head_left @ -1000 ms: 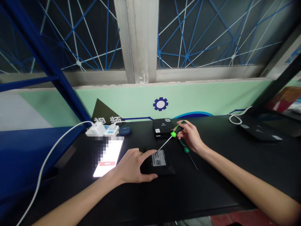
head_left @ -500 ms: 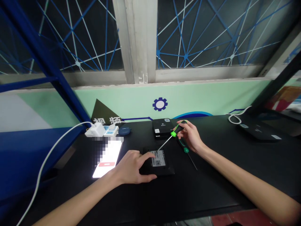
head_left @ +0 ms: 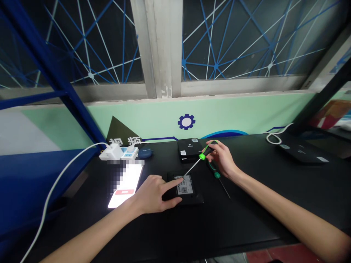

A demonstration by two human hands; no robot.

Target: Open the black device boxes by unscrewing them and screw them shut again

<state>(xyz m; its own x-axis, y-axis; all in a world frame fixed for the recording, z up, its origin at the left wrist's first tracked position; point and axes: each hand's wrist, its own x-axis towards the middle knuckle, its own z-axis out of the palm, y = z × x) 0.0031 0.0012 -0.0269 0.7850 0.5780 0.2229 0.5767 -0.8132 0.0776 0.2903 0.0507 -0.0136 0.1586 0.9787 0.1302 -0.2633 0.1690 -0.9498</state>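
Observation:
A flat black device (head_left: 196, 200) with a white printed label (head_left: 187, 187) lies on the black table. My left hand (head_left: 155, 193) rests over its left side with fingers apart; the index fingertip touches the label, and the thumb lies along the near edge. In my right hand (head_left: 222, 157) is a screwdriver (head_left: 203, 156) with a black and bright green handle. Its shaft slants down to the left, with the tip at the label's top edge, close to my left index finger. What the tip rests on is too small to tell. Under my right hand lies a second, dark green screwdriver (head_left: 217, 175).
Behind the device sits a black box (head_left: 189, 148). On the left are a lit phone (head_left: 127, 182), a power strip (head_left: 128, 152) with a white charger and cable, and a small blue case (head_left: 145, 152). A black flat device (head_left: 303, 151) lies far right.
My left index finger has slid slightly right along the label, closer to the screwdriver tip. My right hand and the screwdriver have stayed almost in place.

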